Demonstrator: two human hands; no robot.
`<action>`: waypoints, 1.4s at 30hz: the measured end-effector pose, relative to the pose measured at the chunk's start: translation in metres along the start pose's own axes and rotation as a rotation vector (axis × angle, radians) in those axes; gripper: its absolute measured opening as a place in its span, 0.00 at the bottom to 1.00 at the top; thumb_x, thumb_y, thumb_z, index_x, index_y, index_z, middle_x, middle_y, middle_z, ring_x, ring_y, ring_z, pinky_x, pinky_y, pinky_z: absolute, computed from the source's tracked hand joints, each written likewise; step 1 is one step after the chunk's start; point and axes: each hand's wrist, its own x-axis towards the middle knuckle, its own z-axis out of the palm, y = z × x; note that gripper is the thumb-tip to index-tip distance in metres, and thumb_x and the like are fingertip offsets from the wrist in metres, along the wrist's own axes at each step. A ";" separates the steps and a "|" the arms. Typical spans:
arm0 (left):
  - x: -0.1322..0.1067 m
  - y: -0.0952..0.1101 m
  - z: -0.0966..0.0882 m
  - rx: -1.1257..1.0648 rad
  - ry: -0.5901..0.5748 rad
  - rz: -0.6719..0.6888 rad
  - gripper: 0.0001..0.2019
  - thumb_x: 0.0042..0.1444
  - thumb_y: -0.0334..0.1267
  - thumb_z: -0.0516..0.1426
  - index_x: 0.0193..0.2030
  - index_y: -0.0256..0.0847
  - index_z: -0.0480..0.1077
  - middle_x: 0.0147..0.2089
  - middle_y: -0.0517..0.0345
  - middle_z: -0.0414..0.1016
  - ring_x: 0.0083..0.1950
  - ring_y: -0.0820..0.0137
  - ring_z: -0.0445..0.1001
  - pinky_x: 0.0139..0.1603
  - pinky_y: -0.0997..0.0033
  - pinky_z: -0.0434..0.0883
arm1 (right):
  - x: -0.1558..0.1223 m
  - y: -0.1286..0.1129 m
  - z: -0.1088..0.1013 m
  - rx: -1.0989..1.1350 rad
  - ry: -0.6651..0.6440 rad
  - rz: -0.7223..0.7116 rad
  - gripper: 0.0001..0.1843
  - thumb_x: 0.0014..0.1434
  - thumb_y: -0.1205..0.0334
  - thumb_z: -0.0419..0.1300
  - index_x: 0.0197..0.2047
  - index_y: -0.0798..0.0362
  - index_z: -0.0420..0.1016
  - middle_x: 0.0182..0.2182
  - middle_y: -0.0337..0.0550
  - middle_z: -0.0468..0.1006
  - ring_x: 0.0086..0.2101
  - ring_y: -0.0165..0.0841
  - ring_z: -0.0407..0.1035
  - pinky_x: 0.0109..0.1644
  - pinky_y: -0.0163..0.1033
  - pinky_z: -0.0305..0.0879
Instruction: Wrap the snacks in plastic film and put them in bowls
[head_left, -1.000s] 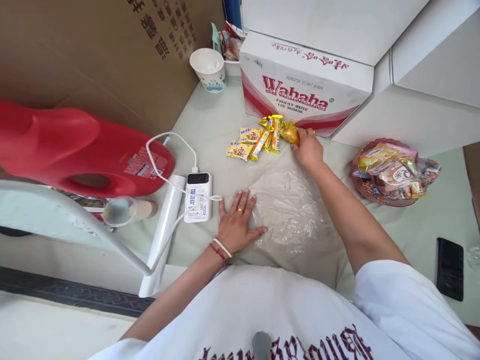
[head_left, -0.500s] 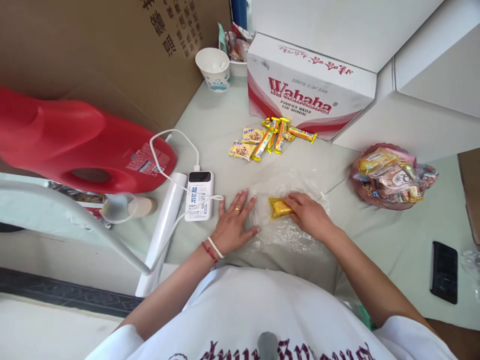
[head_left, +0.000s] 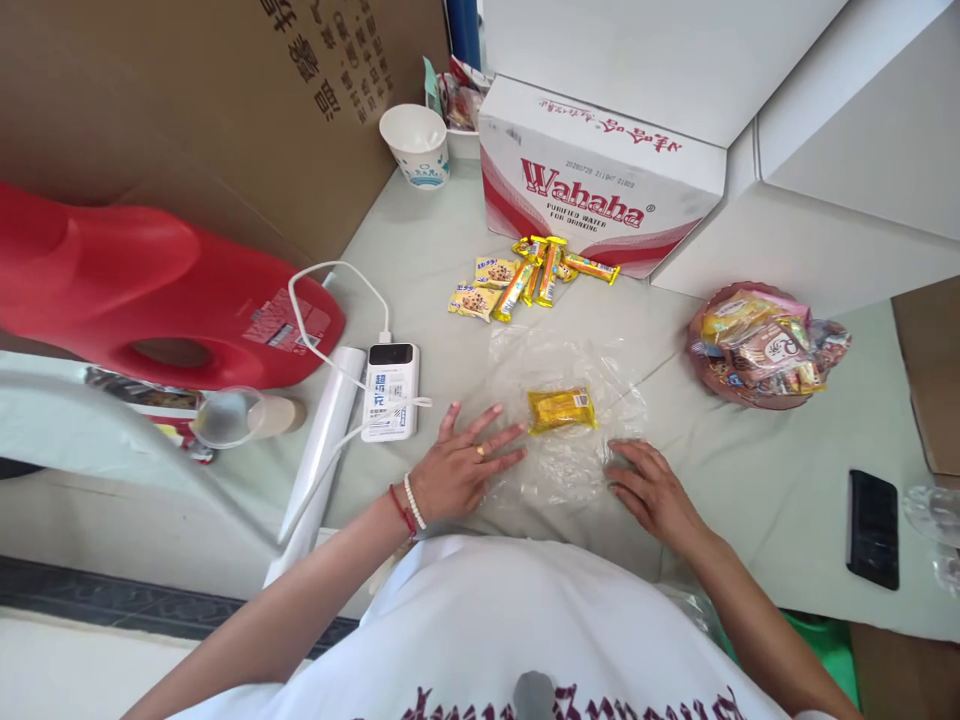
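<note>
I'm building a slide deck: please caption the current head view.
Left hand and right hand flank a yellow packet lying on clear plastic film, a Wahaha carton standing beyond.

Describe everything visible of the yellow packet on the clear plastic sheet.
The yellow packet is a glossy, plastic-looking oblong wrapper with flat ends and a pale printed patch near its right end. It looks closed and lies crosswise on the plastic sheet, between the left hand and right hand, touched by neither.

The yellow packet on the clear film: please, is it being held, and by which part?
Nothing holds the yellow packet; it lies on the film between the left hand and the right hand.
</note>
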 end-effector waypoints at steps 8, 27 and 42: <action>0.027 -0.008 0.009 -0.290 0.246 -0.343 0.16 0.70 0.41 0.49 0.36 0.44 0.76 0.43 0.55 0.84 0.54 0.65 0.79 0.75 0.46 0.55 | 0.058 0.009 -0.049 0.339 -0.031 0.140 0.13 0.69 0.51 0.58 0.45 0.48 0.81 0.43 0.46 0.82 0.42 0.37 0.77 0.49 0.43 0.74; 0.084 0.002 0.031 0.078 0.344 -0.353 0.18 0.64 0.31 0.55 0.51 0.59 0.79 0.69 0.59 0.72 0.78 0.54 0.55 0.75 0.31 0.44 | 0.238 0.014 -0.017 -0.216 -0.162 0.289 0.09 0.64 0.63 0.61 0.46 0.54 0.79 0.42 0.49 0.79 0.45 0.42 0.68 0.53 0.45 0.63; 0.079 -0.014 0.009 -0.219 0.414 -0.699 0.08 0.59 0.38 0.58 0.40 0.40 0.78 0.51 0.44 0.78 0.55 0.54 0.74 0.58 0.51 0.72 | 0.115 -0.041 0.006 -0.218 -0.296 -0.090 0.26 0.69 0.69 0.51 0.65 0.40 0.73 0.45 0.45 0.77 0.40 0.38 0.71 0.40 0.38 0.63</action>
